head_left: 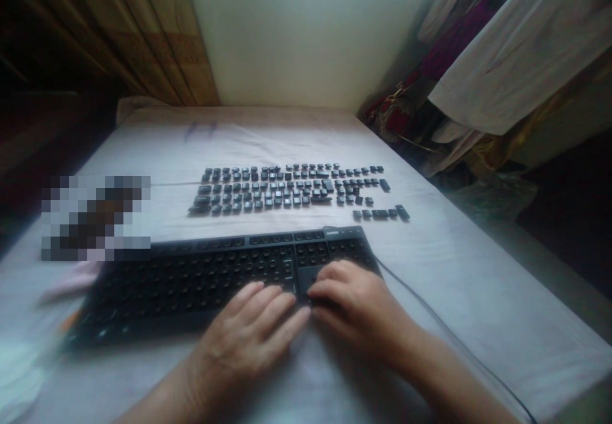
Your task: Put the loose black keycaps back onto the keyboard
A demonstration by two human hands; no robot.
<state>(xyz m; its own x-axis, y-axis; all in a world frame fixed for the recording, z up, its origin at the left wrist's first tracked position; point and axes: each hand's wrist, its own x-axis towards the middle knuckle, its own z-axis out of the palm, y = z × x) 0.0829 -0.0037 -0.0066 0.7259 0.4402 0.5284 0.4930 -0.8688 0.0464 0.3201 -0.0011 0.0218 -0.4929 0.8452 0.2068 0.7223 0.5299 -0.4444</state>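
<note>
A black computer keyboard lies in front of me with its keycaps off, showing bare key mounts. My left hand rests over its lower edge, right of the middle, fingers stretched out and holding nothing I can see. Bent over the arrow-key area is my right hand, its fingers and thumb drawn together; whatever may be between the fingertips is hidden. The two hands nearly touch at thumb and fingertips. Behind the keyboard, many loose black keycaps are laid out in rows like a keyboard's layout.
A pale sheet covers the flat surface. The keyboard's cable runs down the right side. A blurred-out patch and a pink cloth are on the left. Curtains and hanging clothes flank the wall.
</note>
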